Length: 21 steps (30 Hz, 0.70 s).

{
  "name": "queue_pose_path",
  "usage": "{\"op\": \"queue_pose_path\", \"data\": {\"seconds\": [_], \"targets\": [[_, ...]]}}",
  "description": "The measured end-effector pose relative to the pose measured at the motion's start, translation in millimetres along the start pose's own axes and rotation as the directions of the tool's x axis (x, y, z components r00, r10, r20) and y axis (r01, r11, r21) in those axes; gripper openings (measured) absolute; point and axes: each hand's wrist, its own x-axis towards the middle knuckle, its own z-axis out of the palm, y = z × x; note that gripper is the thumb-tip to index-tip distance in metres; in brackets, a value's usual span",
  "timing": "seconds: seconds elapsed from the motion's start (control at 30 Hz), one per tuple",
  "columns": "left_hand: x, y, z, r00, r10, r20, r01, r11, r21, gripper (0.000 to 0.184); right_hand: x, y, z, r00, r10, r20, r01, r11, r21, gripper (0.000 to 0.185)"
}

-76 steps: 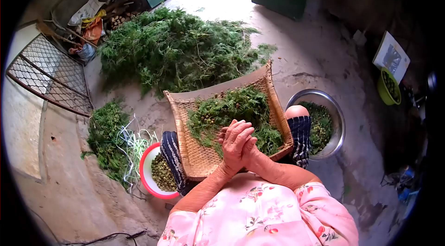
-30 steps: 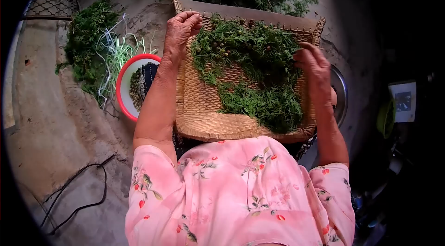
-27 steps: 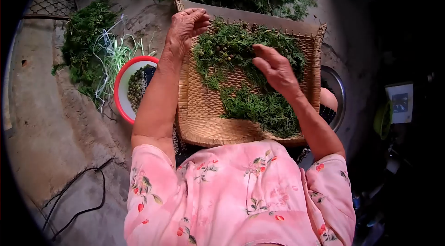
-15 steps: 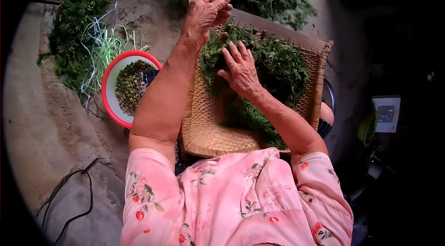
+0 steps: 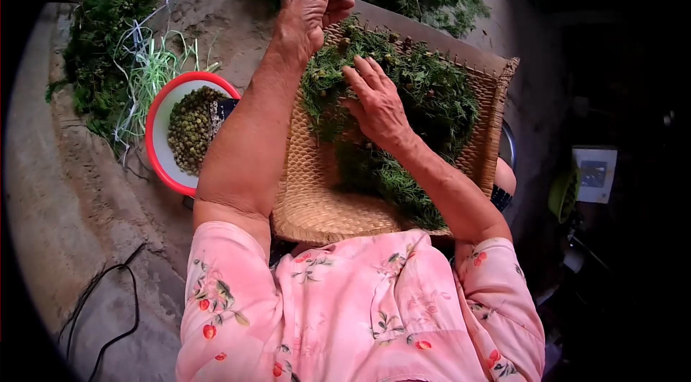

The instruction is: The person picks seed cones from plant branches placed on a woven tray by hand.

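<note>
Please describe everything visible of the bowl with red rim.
The round bowl has a red rim and white inner wall; it looks like plastic. It sits upright left of the woven basket, holding small, round, greenish-brown pieces. Dark patterned cloth and the left forearm hide part of its right side; whether they touch it is unclear. Pale strips lie beside it.

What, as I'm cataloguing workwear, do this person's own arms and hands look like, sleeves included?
The left hand and right hand are bare, with no gloves, watch or bracelet showing. The left sleeve and right sleeve are short, loose and pink, printed with red flowers or fruit and green leaves.
</note>
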Motion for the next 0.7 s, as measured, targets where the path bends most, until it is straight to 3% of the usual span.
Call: {"op": "queue_pose_path", "data": {"seconds": [0.1, 0.23, 0.37, 0.43, 0.53, 0.7], "targets": [[1, -1, -5, 1.0, -0.001, -0.02, 0.001, 1.0, -0.026, 0.019, 18, 0, 16, 0.999, -0.034, -0.038, 0.032, 0.998, -0.05, 0.052], [5, 2, -7, 1.0, 0.011, -0.007, -0.011, 0.998, -0.055, 0.019, -22, -21, 11, 0.992, -0.014, 0.129, 0.031, 0.991, -0.129, 0.056], [6, -1, -6, 0.999, 0.04, 0.017, -0.039, 0.998, -0.045, 0.019, -74, -43, -1, 0.945, -0.052, 0.323, 0.088, 0.991, -0.096, 0.046], [7, -1, -5, 0.999, 0.038, 0.028, -0.037, 0.999, -0.026, 0.019, -81, -48, -9, 0.937, -0.132, 0.323, 0.141, 0.99, -0.005, 0.029], [15, -6, -14, 0.998, 0.023, 0.058, -0.022, 1.0, -0.019, 0.021, -80, -55, -29, 0.924, -0.067, 0.377, 0.012, 0.989, 0.145, 0.018], [18, -8, -14, 0.997, 0.029, 0.071, -0.029, 1.0, -0.005, 0.023, -65, -13, -36, 0.961, 0.253, 0.109, -0.275, 0.914, 0.3, 0.009]]}}
